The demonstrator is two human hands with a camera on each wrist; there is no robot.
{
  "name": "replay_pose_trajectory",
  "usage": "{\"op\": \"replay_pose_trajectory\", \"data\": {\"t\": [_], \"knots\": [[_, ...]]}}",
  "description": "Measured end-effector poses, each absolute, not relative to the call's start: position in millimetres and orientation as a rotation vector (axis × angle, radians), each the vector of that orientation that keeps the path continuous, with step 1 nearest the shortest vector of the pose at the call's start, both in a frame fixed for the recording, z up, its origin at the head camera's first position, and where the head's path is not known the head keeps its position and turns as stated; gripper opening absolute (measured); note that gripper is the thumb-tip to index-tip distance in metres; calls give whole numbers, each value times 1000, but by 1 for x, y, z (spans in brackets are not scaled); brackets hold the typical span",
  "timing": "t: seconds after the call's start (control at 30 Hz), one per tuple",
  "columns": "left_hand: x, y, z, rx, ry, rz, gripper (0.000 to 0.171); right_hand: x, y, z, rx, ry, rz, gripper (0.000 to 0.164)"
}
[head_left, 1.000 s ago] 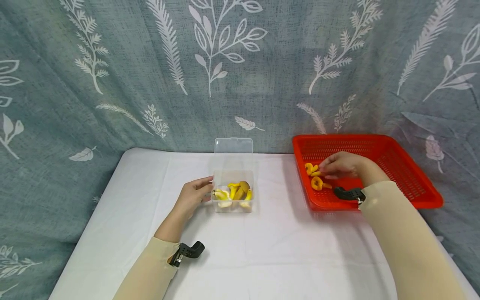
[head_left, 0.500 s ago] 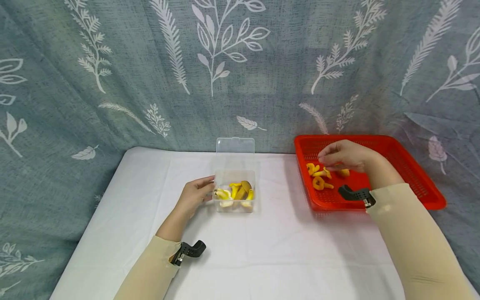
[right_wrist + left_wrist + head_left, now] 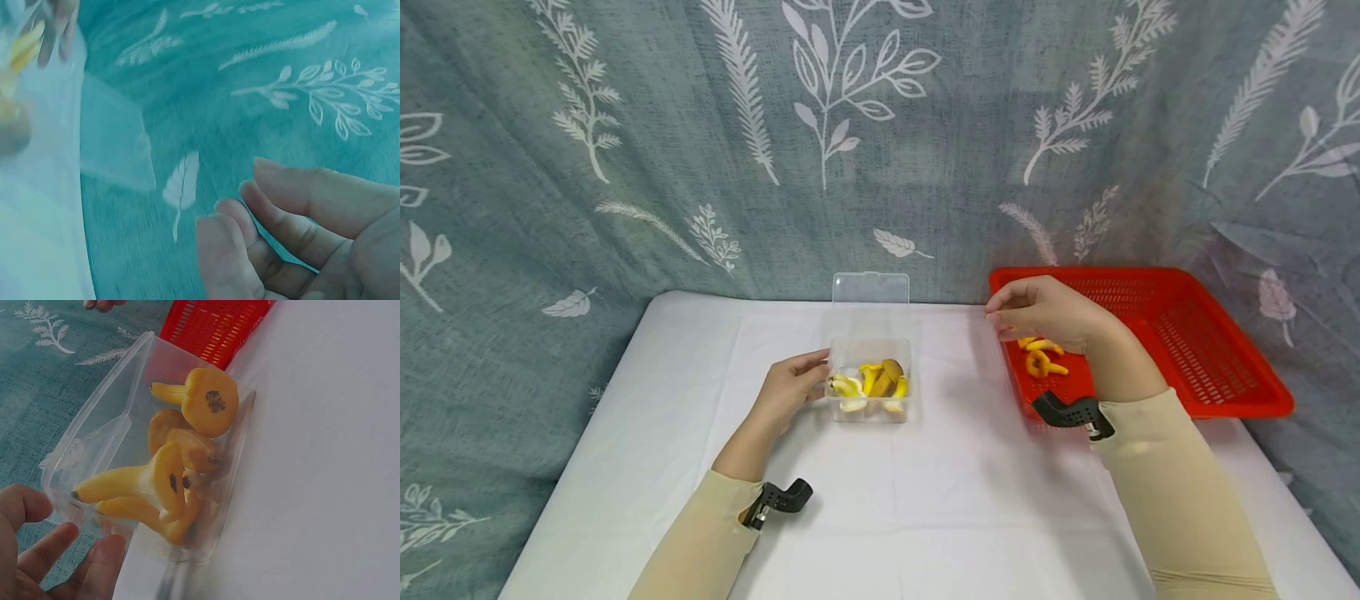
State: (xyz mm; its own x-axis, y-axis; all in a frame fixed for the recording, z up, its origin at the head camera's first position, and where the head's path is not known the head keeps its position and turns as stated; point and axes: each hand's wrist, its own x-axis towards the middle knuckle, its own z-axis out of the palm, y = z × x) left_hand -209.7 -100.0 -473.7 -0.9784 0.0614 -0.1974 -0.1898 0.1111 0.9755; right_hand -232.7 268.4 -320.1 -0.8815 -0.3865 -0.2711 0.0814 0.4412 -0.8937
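Observation:
A small clear plastic box point(image 3: 868, 411) stands on the white table with its lid point(image 3: 871, 289) raised at the back. Several yellow and brown toy-like mushrooms point(image 3: 211, 403) lie in it. My left hand point(image 3: 790, 387) rests its fingertips against the box's left wall. Above the left part of a red basket point(image 3: 1217, 367), my right hand point(image 3: 1052, 317) hovers with its fingers loosely bent. In the right wrist view, nothing shows between its thumb and fingers point(image 3: 300, 187). Orange-yellow mushrooms point(image 3: 1040, 364) lie in the basket below, partly hidden by that hand.
A grey-green curtain point(image 3: 880, 167) with white leaf prints hangs along the table's back edge. White cloth point(image 3: 925, 500) covers the table. The basket stands at the back right, apart from the box.
My right hand has risen from among the mushrooms in the basket and shifted left to the basket's left rim. My left hand stays at the box, whose contents look unchanged.

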Motion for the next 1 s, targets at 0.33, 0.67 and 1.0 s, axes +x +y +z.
{"op": "replay_pose_trajectory", "data": {"t": [0.33, 0.67, 1.0], "knots": [[-209, -102, -473, -123, 2147, 1989, 41, -231, 225, -331, -339, 2198, -1573, 34], [-210, -102, -473, -142, 2158, 1986, 40, -230, 184, -351, -545, 2125, -1658, 25], [-209, -104, -471, -110, 2139, 1993, 41, -234, 145, -372, -603, 2168, -1585, 20]]}}
